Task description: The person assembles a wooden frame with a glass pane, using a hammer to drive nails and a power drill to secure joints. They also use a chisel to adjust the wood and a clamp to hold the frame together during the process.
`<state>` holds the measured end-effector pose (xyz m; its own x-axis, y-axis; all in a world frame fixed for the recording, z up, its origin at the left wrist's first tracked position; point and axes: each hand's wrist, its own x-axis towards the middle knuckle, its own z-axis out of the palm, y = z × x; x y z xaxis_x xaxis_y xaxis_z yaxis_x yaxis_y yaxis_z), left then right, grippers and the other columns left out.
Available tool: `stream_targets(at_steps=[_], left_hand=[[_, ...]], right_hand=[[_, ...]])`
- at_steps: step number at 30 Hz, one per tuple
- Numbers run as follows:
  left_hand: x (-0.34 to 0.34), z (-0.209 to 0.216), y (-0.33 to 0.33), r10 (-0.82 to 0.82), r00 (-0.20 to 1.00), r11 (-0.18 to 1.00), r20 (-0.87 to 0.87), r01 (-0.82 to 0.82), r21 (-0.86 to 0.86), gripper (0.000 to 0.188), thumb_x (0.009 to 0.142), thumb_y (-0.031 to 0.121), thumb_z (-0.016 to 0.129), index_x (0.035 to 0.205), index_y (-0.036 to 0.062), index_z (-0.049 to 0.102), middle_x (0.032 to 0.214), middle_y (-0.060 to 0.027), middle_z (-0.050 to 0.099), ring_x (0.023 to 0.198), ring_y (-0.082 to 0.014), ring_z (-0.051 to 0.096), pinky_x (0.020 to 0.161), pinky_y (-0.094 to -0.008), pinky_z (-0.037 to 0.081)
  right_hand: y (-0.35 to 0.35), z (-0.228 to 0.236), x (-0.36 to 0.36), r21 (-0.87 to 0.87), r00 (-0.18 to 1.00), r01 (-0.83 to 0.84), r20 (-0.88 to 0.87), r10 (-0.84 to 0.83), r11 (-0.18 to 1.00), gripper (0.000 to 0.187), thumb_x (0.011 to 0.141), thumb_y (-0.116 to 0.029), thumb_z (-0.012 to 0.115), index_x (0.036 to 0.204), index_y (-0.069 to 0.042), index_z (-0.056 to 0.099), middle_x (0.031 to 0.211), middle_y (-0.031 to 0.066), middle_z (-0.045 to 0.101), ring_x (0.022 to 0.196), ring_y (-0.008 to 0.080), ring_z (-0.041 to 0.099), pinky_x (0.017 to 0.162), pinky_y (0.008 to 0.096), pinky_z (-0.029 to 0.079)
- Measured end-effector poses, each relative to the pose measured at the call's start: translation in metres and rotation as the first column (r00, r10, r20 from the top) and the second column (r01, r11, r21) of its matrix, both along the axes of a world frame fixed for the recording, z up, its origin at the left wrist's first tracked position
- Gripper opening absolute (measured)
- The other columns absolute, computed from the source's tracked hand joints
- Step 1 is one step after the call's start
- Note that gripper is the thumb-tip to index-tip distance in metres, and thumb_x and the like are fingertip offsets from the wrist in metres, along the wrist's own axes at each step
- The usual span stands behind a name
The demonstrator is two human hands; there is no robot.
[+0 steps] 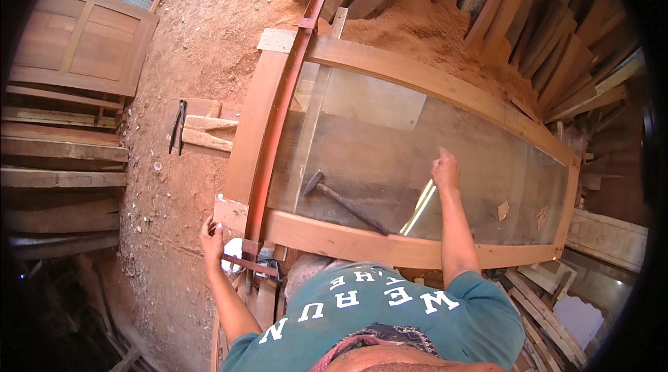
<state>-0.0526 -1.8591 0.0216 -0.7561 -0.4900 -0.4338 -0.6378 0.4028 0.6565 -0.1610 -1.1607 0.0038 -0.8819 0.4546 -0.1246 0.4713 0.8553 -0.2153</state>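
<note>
A wooden door frame (pixel 334 233) with a glass pane (pixel 376 156) lies in front of me. A long red bar clamp (pixel 278 121) runs across its left end. My left hand (pixel 211 238) is beside the frame's near left corner, thumb and fingers apart, with nothing visible between them. Above the pane, my right hand (pixel 447 169) has its fingers drawn together; what they hold, if anything, is hidden. Two thin bright strips (pixel 419 208) show just below it, and I cannot tell whether it touches them. A hammer (pixel 344 203) rests left of this hand, its handle end on the near rail.
Black pincers (pixel 178 127) lie on a wooden support (pixel 202 128) left of the frame. Wooden panels (pixel 90 38) and boards stack along the left. Many planks (pixel 515 10) lean at the far right above sawdust (pixel 417 31). Small wood chips (pixel 502 211) lie on the pane.
</note>
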Motion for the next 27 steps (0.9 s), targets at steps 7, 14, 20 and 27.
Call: stream_targets(at_steps=[7, 14, 20, 27], left_hand=[[-0.136, 0.010, 0.028, -0.162, 0.972, 0.987, -0.172, 0.162, -0.014, 0.041, 0.100, 0.011, 0.063, 0.140, 0.0000, 0.059, 0.127, -0.0186, 0.068, 0.117, -0.0277, 0.066, 0.102, -0.0405, 0.052], [-0.140, 0.075, 0.066, -0.147, 0.953, 0.971, -0.264, 0.190, 0.145, 0.038, 0.101, 0.009, 0.062, 0.139, 0.0006, 0.060, 0.125, -0.0159, 0.069, 0.116, -0.0231, 0.066, 0.103, -0.0366, 0.052], [-0.044, 0.129, 0.072, 0.081, 0.972, 0.927, -0.220, 0.007, 0.374, 0.038, 0.101, 0.011, 0.063, 0.138, 0.0008, 0.060, 0.126, -0.0121, 0.068, 0.116, -0.0216, 0.065, 0.105, -0.0356, 0.049], [0.002, 0.191, 0.062, -0.025, 0.993, 0.874, -0.118, 0.079, 0.480, 0.040, 0.103, 0.019, 0.061, 0.139, 0.0005, 0.059, 0.128, -0.0119, 0.067, 0.119, -0.0212, 0.063, 0.101, -0.0350, 0.052]], right_hand=[[-0.083, 0.051, -0.135, -0.710, 0.948, -0.079, -0.271, -0.168, 0.700, 0.030, 0.092, -0.009, 0.066, 0.121, -0.002, 0.063, 0.108, 0.0114, 0.071, 0.094, 0.0278, 0.070, 0.079, 0.0407, 0.057], [-0.229, 0.093, -0.198, -0.883, 0.961, -0.204, -0.098, -0.259, -0.422, 0.027, 0.095, -0.001, 0.067, 0.121, -0.006, 0.060, 0.114, 0.0084, 0.070, 0.098, 0.0194, 0.071, 0.086, 0.0361, 0.062], [-0.311, 0.105, -0.154, -0.878, 0.994, -0.064, -0.013, -0.111, -0.473, 0.028, 0.094, 0.005, 0.065, 0.119, -0.005, 0.058, 0.109, 0.0125, 0.071, 0.096, 0.0208, 0.071, 0.085, 0.0378, 0.063], [-0.379, 0.125, -0.061, -0.796, 0.804, -0.590, -0.595, 0.006, 0.134, 0.022, 0.088, 0.009, 0.070, 0.107, 0.000, 0.064, 0.107, 0.0148, 0.071, 0.098, 0.0244, 0.071, 0.083, 0.0358, 0.060]])
